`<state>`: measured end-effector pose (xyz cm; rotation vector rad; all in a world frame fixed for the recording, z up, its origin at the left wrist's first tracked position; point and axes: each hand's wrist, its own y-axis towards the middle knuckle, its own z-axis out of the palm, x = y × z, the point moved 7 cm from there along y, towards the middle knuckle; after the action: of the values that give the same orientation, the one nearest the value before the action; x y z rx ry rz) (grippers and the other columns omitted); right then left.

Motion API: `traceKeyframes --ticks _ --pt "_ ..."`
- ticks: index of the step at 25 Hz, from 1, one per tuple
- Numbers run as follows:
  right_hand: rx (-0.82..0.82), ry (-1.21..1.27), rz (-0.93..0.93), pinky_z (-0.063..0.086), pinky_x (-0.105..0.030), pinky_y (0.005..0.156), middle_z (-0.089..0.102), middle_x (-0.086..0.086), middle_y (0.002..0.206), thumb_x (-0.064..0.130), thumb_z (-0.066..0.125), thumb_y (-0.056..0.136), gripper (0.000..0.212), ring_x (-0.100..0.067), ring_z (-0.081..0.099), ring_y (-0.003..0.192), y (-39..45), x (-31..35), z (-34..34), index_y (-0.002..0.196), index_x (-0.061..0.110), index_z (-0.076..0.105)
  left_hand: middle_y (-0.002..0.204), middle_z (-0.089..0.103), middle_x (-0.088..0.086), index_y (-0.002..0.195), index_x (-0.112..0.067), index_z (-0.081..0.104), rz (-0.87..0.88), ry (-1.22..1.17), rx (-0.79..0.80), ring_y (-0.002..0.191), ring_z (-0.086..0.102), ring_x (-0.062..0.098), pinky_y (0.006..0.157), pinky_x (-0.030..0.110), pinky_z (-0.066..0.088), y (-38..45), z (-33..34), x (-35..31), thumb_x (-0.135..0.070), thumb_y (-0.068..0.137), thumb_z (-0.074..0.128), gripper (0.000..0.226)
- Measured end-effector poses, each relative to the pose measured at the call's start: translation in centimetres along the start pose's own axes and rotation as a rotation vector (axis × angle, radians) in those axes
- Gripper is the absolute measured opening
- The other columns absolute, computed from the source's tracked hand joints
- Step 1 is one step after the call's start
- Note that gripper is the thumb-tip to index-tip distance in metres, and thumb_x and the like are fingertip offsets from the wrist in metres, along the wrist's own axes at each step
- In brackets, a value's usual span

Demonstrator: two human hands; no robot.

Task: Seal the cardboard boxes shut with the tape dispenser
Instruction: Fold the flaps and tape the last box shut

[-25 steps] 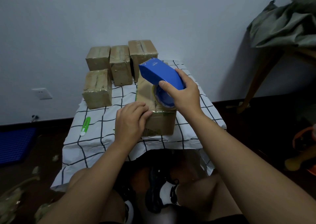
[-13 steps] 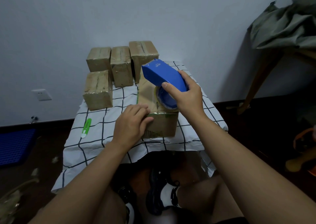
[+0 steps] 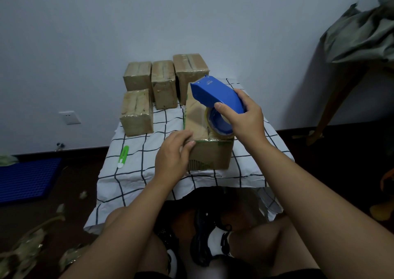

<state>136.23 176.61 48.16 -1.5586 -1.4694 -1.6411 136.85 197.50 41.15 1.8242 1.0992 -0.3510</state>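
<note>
Atop cardboard box [image 3: 210, 157], tape dispenser [image 3: 215, 96].

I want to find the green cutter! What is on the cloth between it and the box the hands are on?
Nothing: in the head view, only bare checked cloth separates the green cutter from the box.

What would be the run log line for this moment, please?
step: taping front box | right hand: grips tape dispenser over box top | left hand: rests on box near edge | four boxes behind
</note>
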Motion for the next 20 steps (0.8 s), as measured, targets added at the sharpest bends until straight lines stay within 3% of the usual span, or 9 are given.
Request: traceKeyframes --ticks 2,7,12,16,20 --pt "0.005 0.002 -0.003 0.056 -0.043 0.089 0.062 0.012 0.112 0.05 0.076 0.078 0.046 -0.01 0.061 0.102 -0.1 0.1 0.0 0.119 0.035 0.061 0.117 0.063 -0.005 0.115 -0.015 0.067 -0.081 -0.064 -0.029 0.105 0.057 0.008 0.084 0.037 0.054 -0.1 -0.2 0.1 -0.025 0.093 0.064 0.025" --pt "0.02 0.017 0.027 0.057 -0.043 0.089 0.063 0.01 0.113 0.056 0.075 0.073 0.055 -0.012 0.061 0.104 0.2 0.3 0.1 0.12 0.033 0.062 0.11 0.061 0.0 0.103 -0.012 0.072 0.035 0.068 -0.054 0.099 0.056 0.008 0.074 0.033 0.053 -0.1 -0.8 -0.2 -0.023 0.091 0.064 0.018" --pt "0.063 0.146 0.025 0.055 -0.029 0.081 0.063 0.013 0.108 0.043 0.078 0.079 0.037 -0.009 0.062 0.099 -0.1 1.8 2.6 0.113 0.037 0.064 0.1 0.061 -0.003 0.098 -0.014 0.071 0.067 0.138 -0.025 0.089 0.059 0.012 0.066 0.027 0.047 0.4 -1.0 -0.7 -0.022 0.09 0.067 0.012" --pt "0.082 0.162 0.05 0.053 -0.022 0.085 0.061 0.009 0.118 0.041 0.08 0.08 0.055 -0.008 0.061 0.105 -0.9 0.8 4.2 0.129 0.028 0.06 0.111 0.061 -0.009 0.111 -0.02 0.066 -0.002 -0.059 0.027 0.095 0.061 0.005 0.077 0.03 0.053 -0.2 -1.0 0.7 -0.027 0.095 0.057 0.02" --pt "0.077 0.197 0.062 0.051 -0.015 0.076 0.062 0.016 0.107 0.033 0.077 0.085 0.041 0.002 0.062 0.093 -0.8 0.2 3.7 0.122 0.032 0.06 0.115 0.063 -0.016 0.118 -0.032 0.06 -0.164 -0.176 0.024 0.096 0.061 0.002 0.076 0.015 0.048 -0.6 -1.1 1.4 -0.021 0.095 0.06 0.026"
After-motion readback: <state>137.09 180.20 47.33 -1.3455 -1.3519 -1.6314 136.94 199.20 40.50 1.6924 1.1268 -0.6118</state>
